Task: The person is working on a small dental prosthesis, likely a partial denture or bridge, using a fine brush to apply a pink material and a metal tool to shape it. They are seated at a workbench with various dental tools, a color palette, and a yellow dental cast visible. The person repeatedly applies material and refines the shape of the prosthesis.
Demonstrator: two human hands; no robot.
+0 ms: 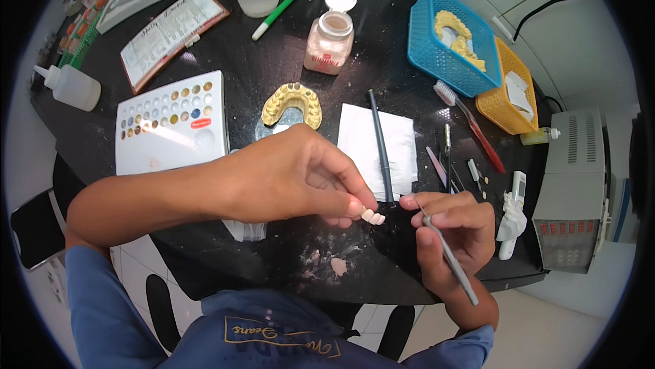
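Note:
Between the thumb and fingers of my left hand [300, 178] is a short dental bridge [372, 217] of pale tooth crowns, held above the black table. My right hand [456, 225] is closed on a thin metal dental instrument [450, 263], its grey handle pointing down toward me and its fine tip up near my index finger. Tip and bridge are apart. Behind my left hand sits a yellowish plaster dental model [292, 101] in a horseshoe shape. A dark slim-handled tool [381, 144] lies across a folded white tissue [351, 133] between my hands.
At left stand a white palette [170, 154] with coloured wells and a squeeze bottle [76, 88]. An uncapped powder jar [329, 45] is at the back. Blue [419, 45] and yellow baskets [495, 105], a red toothbrush [479, 135] and small tools line the right. Pink powder [339, 266] marks the near table.

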